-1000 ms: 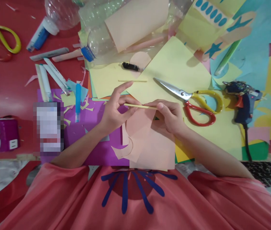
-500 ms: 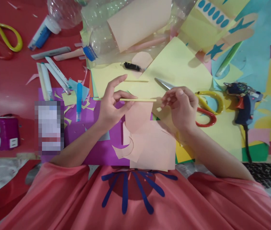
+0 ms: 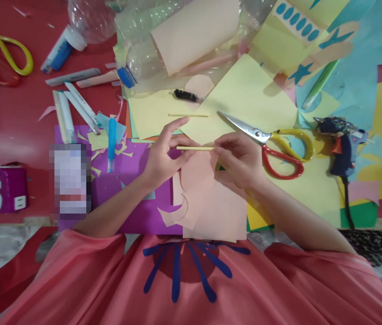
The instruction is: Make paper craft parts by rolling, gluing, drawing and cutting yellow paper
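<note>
A thin pale-yellow stick [image 3: 199,148] lies level between my two hands above peach paper. Its left part is pinched by my left hand [image 3: 168,155], thumb below and fingers above. My right hand [image 3: 240,158] is closed around the stick's right end, which its fingertips hide. Another thin yellow stick [image 3: 188,115] rests on the yellow paper just beyond my left hand. Scissors [image 3: 261,137] with yellow and red handles lie open to the right of my right hand. Cut peach paper [image 3: 218,207] is under and in front of my hands.
Plastic bottles [image 3: 140,67] and a rolled peach sheet [image 3: 197,34] lie at the back. A glue gun [image 3: 342,144] is at the right. Markers [image 3: 80,106], a phone [image 3: 71,180], a purple box [image 3: 4,189] and other scissors [image 3: 13,54] occupy the left.
My right hand has moved left and closed on the stick's right end, uncovering the scissors. The small pale scrap by its fingertips no longer shows. My left hand has shifted slightly right and nearer me.
</note>
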Demonstrator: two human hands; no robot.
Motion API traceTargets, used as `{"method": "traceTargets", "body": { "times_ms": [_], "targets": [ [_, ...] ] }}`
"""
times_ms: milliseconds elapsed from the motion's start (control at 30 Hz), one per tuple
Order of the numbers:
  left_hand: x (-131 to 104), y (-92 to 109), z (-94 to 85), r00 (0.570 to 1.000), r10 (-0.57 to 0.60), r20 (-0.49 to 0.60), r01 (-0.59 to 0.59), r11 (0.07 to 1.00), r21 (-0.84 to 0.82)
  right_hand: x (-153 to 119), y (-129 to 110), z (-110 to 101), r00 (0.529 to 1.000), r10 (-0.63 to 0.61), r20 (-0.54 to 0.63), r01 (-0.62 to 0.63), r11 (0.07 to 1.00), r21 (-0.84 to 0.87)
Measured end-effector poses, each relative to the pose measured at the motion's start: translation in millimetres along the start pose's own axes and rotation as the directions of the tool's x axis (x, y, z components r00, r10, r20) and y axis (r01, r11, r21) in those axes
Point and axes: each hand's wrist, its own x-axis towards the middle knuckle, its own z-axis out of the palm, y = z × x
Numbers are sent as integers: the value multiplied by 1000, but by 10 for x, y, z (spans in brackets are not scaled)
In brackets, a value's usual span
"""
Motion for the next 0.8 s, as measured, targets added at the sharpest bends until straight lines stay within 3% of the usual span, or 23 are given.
{"method": "traceTargets", "body": {
  "times_ms": [100,233,367,500,667,800],
  "targets": [
    [31,-7,-28,999,-13,-44,11,999,-34,6,22,-2,999,-5,-44,5,1000,1],
    [165,-76,-156,961,-12,-275,2,999,-37,33,37,-49,995,-4,-100,0,999,-49],
    [259,-137,-240,902,-17,-432,7,1000,-25,77,38,-103,989,-146,15,143,937,-317],
    [258,-126,-219,907,-41,-420,23,999,-47,102,41,-113,956,-276,102,291,836,-465],
    [245,-67,-207,922,-47,-384,29,998,-51,203,44,-179,962,-263,74,266,841,-471],
    [225,-32,-185,956,-51,-288,13,991,-132,507,-55,-253,965,-219,143,262,830,-493]
  ]
}}
